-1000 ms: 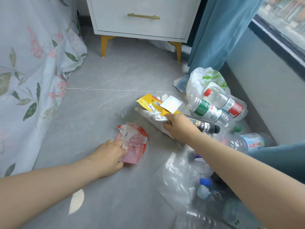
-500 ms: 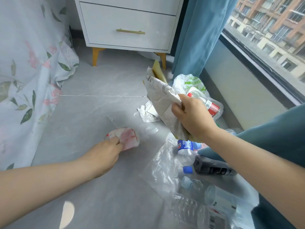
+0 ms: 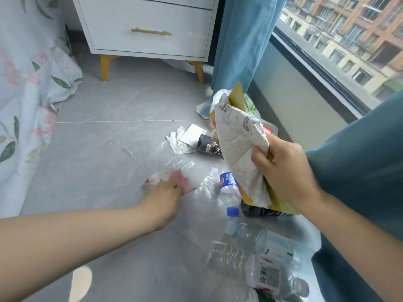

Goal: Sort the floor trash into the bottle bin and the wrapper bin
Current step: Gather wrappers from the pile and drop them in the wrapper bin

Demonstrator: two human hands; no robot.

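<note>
1. The right hand (image 3: 283, 168) is up off the floor, fingers curled tight round a crumpled white wrapper (image 3: 239, 149), with a yellow wrapper (image 3: 236, 99) bunched behind it.
2. The left hand (image 3: 161, 201) is low, fingertips at a red-and-white wrapper (image 3: 176, 180) on the floor. It's blurred, so I cannot tell whether that's a pinch or a touch.
3. Best play, I'd say: pinch the red one firmly, lift it and bundle all the wrappers. I can make out no bin.
4. Watch the clear plastic bag (image 3: 157, 158) just beyond those fingertips, which could drag along. A blue-labelled bottle (image 3: 227, 188) lies right of them, a dark bottle (image 3: 208, 146) sits further out, and a ribbed clear bottle (image 3: 246, 269) lies below the right fingers.
</note>
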